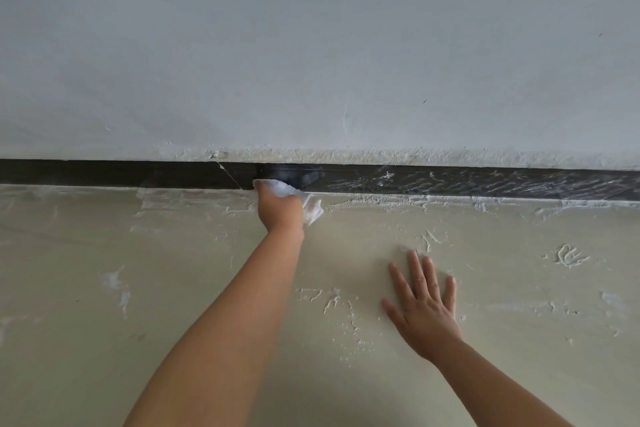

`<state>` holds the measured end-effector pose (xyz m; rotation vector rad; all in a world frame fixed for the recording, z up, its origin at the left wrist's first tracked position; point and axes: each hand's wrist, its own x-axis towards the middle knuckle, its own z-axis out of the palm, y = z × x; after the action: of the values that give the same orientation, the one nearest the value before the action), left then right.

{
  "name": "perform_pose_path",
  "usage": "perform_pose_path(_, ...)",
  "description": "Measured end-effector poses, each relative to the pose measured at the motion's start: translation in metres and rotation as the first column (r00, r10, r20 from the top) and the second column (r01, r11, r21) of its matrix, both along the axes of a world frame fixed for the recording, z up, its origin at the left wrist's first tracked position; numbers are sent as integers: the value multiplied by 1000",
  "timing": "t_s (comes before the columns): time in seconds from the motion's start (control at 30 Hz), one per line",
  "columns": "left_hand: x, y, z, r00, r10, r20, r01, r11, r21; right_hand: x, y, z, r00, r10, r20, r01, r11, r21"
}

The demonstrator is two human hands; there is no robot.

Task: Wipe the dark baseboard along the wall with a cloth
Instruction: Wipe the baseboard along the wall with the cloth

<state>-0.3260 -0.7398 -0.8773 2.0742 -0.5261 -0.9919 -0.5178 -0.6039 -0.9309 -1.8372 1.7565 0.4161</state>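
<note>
A dark baseboard (138, 174) runs across the whole view where the pale wall meets the floor. Its right stretch is streaked with white dust or plaster, while the left stretch looks darker and cleaner. My left hand (280, 210) is shut on a white cloth (311, 208) and presses it against the baseboard near the middle. The fingers are hidden behind the cloth. My right hand (423, 305) lies flat on the floor, fingers spread, holding nothing, well short of the baseboard.
The cream floor (173, 270) is rough with white plaster smears and flakes, thickest along the baseboard's foot. The grey-white wall (311, 45) above has a crumbly lower edge and a thin crack (228, 175) crossing the baseboard left of the cloth.
</note>
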Motion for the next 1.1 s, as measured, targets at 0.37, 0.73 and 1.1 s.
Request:
perform_pose_path(0.37,-93,30,2,836,-548,-41,544,836,-78,-2,-1,0,1000,1,7,-1,1000,1)
perform_pose_path(0.73,-48,25,-5,934,-354,-51,354,935,-16,-5,0,-7,1000,14,7,-14,1000,-9)
perform_pose_path(1.1,-92,29,7,810,-575,-116,566,818,-108,-5,-1,-4,999,34,5,-34,999,-10)
